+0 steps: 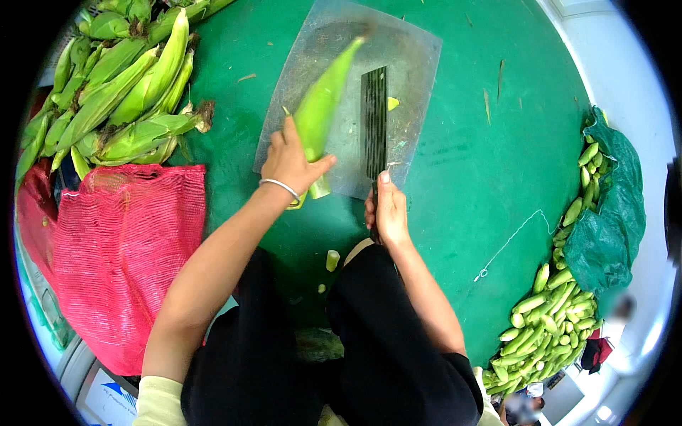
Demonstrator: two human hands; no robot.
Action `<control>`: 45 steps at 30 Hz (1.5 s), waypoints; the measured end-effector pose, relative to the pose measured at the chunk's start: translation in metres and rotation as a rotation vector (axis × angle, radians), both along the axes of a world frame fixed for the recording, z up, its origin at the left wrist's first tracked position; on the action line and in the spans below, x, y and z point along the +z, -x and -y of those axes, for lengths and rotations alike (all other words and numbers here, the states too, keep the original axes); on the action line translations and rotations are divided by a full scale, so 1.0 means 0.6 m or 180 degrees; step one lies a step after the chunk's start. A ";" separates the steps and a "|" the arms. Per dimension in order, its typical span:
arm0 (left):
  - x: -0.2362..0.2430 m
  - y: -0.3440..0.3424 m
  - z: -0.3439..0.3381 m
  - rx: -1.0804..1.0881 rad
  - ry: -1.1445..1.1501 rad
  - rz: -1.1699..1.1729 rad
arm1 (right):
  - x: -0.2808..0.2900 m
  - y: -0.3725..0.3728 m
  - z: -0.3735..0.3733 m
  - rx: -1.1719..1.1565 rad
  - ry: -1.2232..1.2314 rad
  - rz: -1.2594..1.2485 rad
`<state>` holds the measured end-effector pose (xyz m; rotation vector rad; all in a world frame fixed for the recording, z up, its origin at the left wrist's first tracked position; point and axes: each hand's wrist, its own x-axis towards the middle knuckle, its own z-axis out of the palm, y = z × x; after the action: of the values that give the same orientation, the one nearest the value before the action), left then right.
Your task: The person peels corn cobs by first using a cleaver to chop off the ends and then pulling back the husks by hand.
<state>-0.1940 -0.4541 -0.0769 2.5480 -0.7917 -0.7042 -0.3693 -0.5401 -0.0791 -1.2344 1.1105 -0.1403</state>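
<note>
My left hand [291, 160] grips the lower part of a green corn ear in its husk [327, 96], which lies slanted on a translucent cutting board [419, 71] with its tip toward the far edge. My right hand [389, 213] holds the handle of a wide, dark-streaked cleaver [374, 121], its blade pointing away from me, just right of the corn. A small yellow-green scrap [393, 104] sits by the blade. Pale cut bits [332, 260] lie on the green surface near my knees.
Husked corn ears [128, 78] are heaped at back left above a red mesh sack [128, 263]. Many green ears [540, 334] line the right edge under a green sack [604, 227]. A loose white string [511, 248] lies at right. Blurred people [526, 408] appear at lower right.
</note>
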 end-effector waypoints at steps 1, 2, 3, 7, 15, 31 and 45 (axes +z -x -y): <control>-0.001 -0.008 0.003 -0.0118 -0.0013 -0.0031 | 0.003 0.000 -0.006 -0.0048 -0.0030 0.0044; 0.001 -0.014 -0.001 -0.0209 -0.0040 -0.0071 | 0.008 0.010 -0.009 -0.0013 -0.0057 0.0036; 0.005 -0.022 -0.006 -0.0216 -0.0013 -0.0075 | 0.012 0.022 -0.003 -0.0113 -0.0049 0.0027; 0.025 -0.088 -0.058 -0.1204 -0.0510 0.0272 | 0.020 0.057 0.025 0.0084 0.0746 -0.0030; 0.040 -0.092 -0.065 -0.1342 -0.0973 0.0290 | 0.103 -0.018 0.059 0.0480 0.1294 0.0120; 0.073 -0.095 -0.165 -0.0132 0.1189 -0.2655 | 0.029 -0.019 0.058 0.1527 0.3143 -0.0863; 0.207 0.009 -0.189 -0.0869 0.1649 -0.0269 | 0.241 -0.098 -0.066 0.2018 0.1615 0.1223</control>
<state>-0.1993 -0.3410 0.0473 1.9570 -1.1365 -0.5870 -0.3105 -0.5005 0.0657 -1.8644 0.3178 -0.1700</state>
